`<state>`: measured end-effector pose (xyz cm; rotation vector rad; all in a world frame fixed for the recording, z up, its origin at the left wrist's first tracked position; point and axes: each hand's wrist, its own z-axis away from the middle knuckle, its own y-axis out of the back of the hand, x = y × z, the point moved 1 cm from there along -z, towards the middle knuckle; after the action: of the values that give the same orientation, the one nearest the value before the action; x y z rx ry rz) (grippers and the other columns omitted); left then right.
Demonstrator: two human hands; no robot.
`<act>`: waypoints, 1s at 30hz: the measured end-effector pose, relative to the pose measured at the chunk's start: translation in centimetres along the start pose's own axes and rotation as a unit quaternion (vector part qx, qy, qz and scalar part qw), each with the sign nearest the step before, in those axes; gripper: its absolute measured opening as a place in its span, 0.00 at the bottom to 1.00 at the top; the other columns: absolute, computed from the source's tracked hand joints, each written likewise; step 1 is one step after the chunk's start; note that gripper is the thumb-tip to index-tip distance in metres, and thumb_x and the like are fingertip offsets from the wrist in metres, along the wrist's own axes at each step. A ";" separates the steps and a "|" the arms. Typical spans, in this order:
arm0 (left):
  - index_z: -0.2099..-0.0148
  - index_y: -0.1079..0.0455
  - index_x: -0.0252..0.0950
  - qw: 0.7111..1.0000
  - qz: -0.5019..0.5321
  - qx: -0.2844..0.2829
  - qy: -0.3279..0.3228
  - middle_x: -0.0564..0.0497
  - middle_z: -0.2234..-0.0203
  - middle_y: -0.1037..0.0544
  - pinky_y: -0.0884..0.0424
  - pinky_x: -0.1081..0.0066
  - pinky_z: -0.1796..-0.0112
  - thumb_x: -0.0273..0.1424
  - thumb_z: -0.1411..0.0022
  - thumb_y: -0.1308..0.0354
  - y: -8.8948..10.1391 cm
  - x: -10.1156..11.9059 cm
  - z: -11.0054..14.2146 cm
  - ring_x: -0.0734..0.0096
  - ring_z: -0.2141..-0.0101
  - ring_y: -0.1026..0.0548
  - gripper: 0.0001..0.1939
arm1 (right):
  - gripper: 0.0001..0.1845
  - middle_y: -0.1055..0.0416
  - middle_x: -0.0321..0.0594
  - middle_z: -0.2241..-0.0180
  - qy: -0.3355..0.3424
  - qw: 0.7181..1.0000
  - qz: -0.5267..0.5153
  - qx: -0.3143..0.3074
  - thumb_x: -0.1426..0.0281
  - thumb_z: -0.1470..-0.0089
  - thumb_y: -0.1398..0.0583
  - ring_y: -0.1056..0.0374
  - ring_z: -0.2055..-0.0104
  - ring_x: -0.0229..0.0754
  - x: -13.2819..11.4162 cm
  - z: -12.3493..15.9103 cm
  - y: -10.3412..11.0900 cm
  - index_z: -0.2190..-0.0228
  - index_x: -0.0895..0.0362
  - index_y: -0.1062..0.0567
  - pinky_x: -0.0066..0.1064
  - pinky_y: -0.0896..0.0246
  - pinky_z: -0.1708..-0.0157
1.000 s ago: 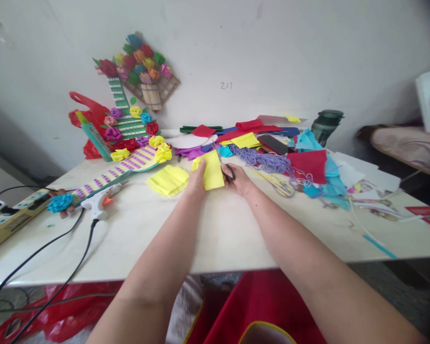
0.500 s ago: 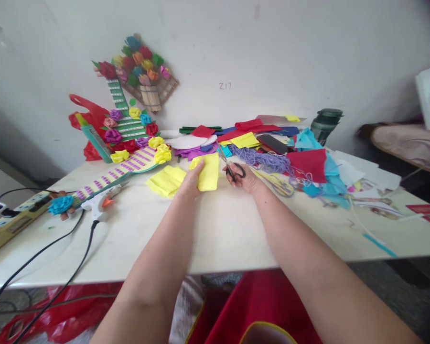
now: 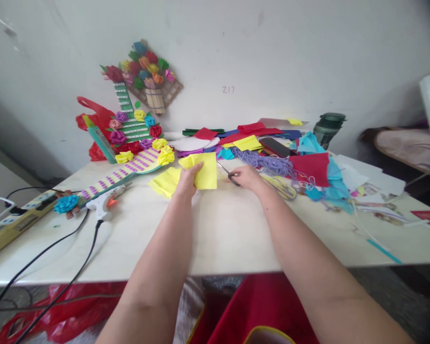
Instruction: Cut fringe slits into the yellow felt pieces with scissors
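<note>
My left hand (image 3: 189, 180) grips a folded piece of yellow crepe paper (image 3: 207, 171), thumb on top, held up over the white table (image 3: 232, 234). Another yellow sheet (image 3: 166, 181) lies on the table just left of that hand. In my right hand (image 3: 249, 177) is a pair of black-handled scissors (image 3: 232, 177), fingers wrapped round the loops. Their tips point up and left, close to the right edge of the held paper. Whether the blades are parted I cannot make out.
Left: a glue gun (image 3: 102, 204), a power strip (image 3: 21, 220), a decorated guitar-shaped craft (image 3: 129, 167) and a glue bottle (image 3: 99, 138). Behind my hands: purple yarn (image 3: 265, 161), a phone (image 3: 275, 146) and coloured paper (image 3: 310, 167). A dark green bottle (image 3: 327, 130) stands back right.
The scissors have turned edgewise in my right hand, so their loops show less. More of the folded yellow paper shows left of my left thumb. The whole view has shifted slightly.
</note>
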<state>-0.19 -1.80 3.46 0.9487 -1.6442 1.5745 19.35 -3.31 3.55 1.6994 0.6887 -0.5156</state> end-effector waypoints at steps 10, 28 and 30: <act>0.61 0.30 0.32 0.999 -0.003 -0.043 0.003 0.45 0.65 0.23 0.30 0.62 0.56 0.29 0.61 0.33 -0.2 -0.7 0.2 0.58 0.60 0.26 0.21 | 0.13 0.28 0.46 0.63 0.073 0.984 0.161 0.007 0.62 0.56 0.42 0.33 0.63 0.44 -1.4 0.3 -0.7 0.74 0.58 0.22 0.29 0.44 0.69; 0.63 0.29 0.32 0.992 -0.067 -0.107 0.018 0.43 0.67 0.22 0.28 0.61 0.62 0.34 0.62 0.32 -1.8 -2.2 0.9 0.58 0.65 0.24 0.21 | 0.12 0.37 0.31 0.87 -0.085 0.918 -0.386 0.044 0.64 0.66 0.37 0.43 0.85 0.31 -1.2 0.0 -1.6 0.82 0.59 0.32 0.22 0.50 0.87; 0.64 0.28 0.32 0.992 -0.075 -0.096 0.016 0.43 0.68 0.22 0.29 0.62 0.62 0.34 0.62 0.32 -1.7 -2.2 0.9 0.59 0.66 0.24 0.21 | 0.11 0.38 0.30 0.87 -0.089 0.918 -0.379 0.068 0.63 0.66 0.38 0.43 0.85 0.32 -0.9 -0.1 -1.7 0.82 0.58 0.33 0.23 0.50 0.87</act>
<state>2.40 -2.61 2.46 0.9164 -1.6289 1.3000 17.53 -3.11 3.01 1.4400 1.1991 -1.2687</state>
